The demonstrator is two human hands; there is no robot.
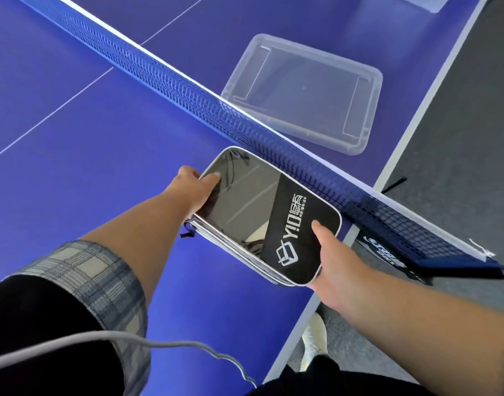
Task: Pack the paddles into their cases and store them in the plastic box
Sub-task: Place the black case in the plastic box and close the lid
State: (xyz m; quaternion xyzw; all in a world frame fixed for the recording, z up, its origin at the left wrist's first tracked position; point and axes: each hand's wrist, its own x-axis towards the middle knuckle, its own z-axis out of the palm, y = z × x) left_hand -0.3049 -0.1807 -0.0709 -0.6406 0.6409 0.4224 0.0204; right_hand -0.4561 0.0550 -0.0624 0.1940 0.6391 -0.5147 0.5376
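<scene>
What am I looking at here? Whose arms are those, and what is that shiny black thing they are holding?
There is no robot here. A person wears a camera on their head, so you see what they see, looking down at their own arms. The big blue surface is a ping-pong table, and the blue mesh strip crossing it is the net. The left hand and the right hand together hold a stack of flat paddle cases, shiny black with white letters on top. They grip it at opposite ends, just on the near side of the net. Past the net sits a clear plastic box with nothing in it yet. That is where the cases should go.
</scene>
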